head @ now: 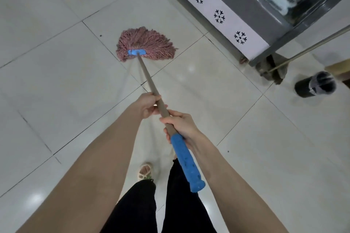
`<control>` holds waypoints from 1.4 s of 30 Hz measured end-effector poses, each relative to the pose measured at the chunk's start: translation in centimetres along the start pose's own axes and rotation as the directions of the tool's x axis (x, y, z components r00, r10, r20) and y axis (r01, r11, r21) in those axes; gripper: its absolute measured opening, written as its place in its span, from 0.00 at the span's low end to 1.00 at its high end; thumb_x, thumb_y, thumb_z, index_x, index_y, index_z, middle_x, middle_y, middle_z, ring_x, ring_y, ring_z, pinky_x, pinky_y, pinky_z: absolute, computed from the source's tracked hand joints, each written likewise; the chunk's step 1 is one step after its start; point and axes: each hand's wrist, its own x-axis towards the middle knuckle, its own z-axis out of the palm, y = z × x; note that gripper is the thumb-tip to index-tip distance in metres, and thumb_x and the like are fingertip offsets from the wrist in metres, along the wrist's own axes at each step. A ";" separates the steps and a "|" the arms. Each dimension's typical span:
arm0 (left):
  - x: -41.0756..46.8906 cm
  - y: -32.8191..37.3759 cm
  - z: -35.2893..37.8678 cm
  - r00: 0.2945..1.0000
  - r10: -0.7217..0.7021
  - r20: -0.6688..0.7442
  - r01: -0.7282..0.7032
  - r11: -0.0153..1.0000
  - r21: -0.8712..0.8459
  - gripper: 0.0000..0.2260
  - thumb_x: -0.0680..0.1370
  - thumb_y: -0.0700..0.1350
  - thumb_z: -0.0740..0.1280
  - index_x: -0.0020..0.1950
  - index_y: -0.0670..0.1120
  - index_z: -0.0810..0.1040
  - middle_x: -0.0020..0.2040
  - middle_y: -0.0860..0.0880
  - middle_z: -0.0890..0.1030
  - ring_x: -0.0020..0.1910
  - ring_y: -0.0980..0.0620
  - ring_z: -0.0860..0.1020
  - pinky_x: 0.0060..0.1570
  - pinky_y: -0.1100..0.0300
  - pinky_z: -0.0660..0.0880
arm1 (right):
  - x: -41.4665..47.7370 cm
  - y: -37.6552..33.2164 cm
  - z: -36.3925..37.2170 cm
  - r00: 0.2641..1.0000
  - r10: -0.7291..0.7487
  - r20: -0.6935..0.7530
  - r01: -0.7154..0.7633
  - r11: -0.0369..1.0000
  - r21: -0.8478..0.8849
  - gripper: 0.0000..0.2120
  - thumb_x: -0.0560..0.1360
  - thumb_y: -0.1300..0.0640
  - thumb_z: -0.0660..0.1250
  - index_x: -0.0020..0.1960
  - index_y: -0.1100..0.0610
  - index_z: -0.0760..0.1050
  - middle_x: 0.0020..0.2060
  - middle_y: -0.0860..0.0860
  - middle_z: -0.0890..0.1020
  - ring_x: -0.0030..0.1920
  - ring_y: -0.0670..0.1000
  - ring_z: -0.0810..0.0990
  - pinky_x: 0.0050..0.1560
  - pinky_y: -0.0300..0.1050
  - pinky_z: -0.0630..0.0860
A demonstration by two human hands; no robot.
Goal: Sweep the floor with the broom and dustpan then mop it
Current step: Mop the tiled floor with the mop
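Note:
A mop with a pink string head [144, 42] and a blue clamp lies spread on the white tiled floor [56, 73] ahead of me. Its grey pole [146, 77] runs back toward me and ends in a blue grip [187, 162]. My left hand [146, 105] grips the pole farther down. My right hand [180, 126] grips the pole just above the blue grip. A second long grey handle [310, 47], perhaps the broom's, leans at the right, its lower end by the cabinet's corner.
A grey display cabinet [265, 5] with a white snowflake strip stands at the upper right. A dark cylindrical container [315, 87] sits on the floor at the right. My legs and a sandalled foot [145, 171] are below the pole. A small dark speck [100, 35] lies left of the mop.

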 end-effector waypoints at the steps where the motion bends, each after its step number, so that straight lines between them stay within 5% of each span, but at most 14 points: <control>1: -0.9 -0.8 -2.1 1.000 0.000 -0.016 0.000 1.000 -0.008 0.05 0.82 0.38 0.57 0.56 0.38 0.70 0.43 0.42 0.73 0.38 0.47 0.79 0.27 0.57 0.80 | -0.6 1.1 1.6 1.000 0.004 0.020 -0.004 1.000 -0.019 0.18 0.72 0.67 0.70 0.61 0.58 0.77 0.30 0.54 0.71 0.24 0.50 0.72 0.22 0.38 0.70; 8: -6.2 -5.6 -14.1 0.990 -0.009 -0.142 -0.004 0.996 -0.090 0.07 0.82 0.38 0.56 0.59 0.37 0.67 0.49 0.39 0.74 0.39 0.47 0.80 0.26 0.55 0.78 | -3.6 7.2 10.9 0.986 0.061 0.156 -0.037 0.988 -0.152 0.11 0.72 0.68 0.69 0.53 0.58 0.78 0.32 0.55 0.72 0.25 0.50 0.72 0.22 0.37 0.71; 13: -8.2 -8.1 -18.6 0.979 -0.032 -0.204 0.004 0.991 -0.136 0.10 0.82 0.38 0.57 0.62 0.35 0.68 0.56 0.36 0.74 0.40 0.46 0.81 0.26 0.55 0.78 | -4.8 9.4 13.6 0.973 0.089 0.212 -0.033 0.966 -0.256 0.14 0.74 0.67 0.68 0.59 0.61 0.77 0.30 0.55 0.71 0.20 0.47 0.71 0.21 0.35 0.69; 18: -8.9 -10.0 -19.4 0.977 -0.027 -0.213 -0.009 0.986 -0.165 0.10 0.82 0.36 0.58 0.62 0.35 0.67 0.50 0.38 0.74 0.39 0.45 0.81 0.27 0.53 0.80 | -5.6 11.7 13.9 0.975 0.079 0.209 -0.021 0.965 -0.263 0.15 0.74 0.66 0.68 0.60 0.63 0.76 0.30 0.54 0.70 0.24 0.47 0.72 0.22 0.34 0.69; 27: -9.8 -13.6 -12.0 0.995 0.017 -0.099 -0.024 0.997 -0.076 0.08 0.81 0.36 0.59 0.59 0.36 0.70 0.44 0.41 0.75 0.39 0.45 0.81 0.38 0.51 0.81 | -8.9 14.9 7.1 0.996 -0.004 0.092 0.017 0.989 -0.144 0.13 0.74 0.66 0.68 0.58 0.61 0.78 0.29 0.55 0.70 0.19 0.47 0.70 0.20 0.36 0.68; 34: -11.9 -20.8 -2.9 0.999 0.007 0.045 -0.010 0.998 0.060 0.09 0.81 0.37 0.59 0.61 0.36 0.68 0.44 0.41 0.74 0.38 0.46 0.80 0.28 0.55 0.80 | -13.7 21.2 -1.5 0.997 -0.063 -0.038 0.062 0.998 -0.031 0.13 0.74 0.65 0.67 0.59 0.60 0.77 0.26 0.57 0.71 0.18 0.50 0.68 0.20 0.35 0.67; 42: -15.9 -30.5 8.4 0.985 -0.024 0.169 -0.014 0.976 0.220 0.08 0.81 0.37 0.59 0.59 0.37 0.70 0.40 0.42 0.75 0.37 0.47 0.80 0.36 0.53 0.81 | -21.1 28.4 -11.8 0.978 -0.061 -0.199 0.085 0.990 0.114 0.07 0.73 0.66 0.68 0.51 0.59 0.78 0.28 0.58 0.72 0.19 0.51 0.69 0.21 0.36 0.67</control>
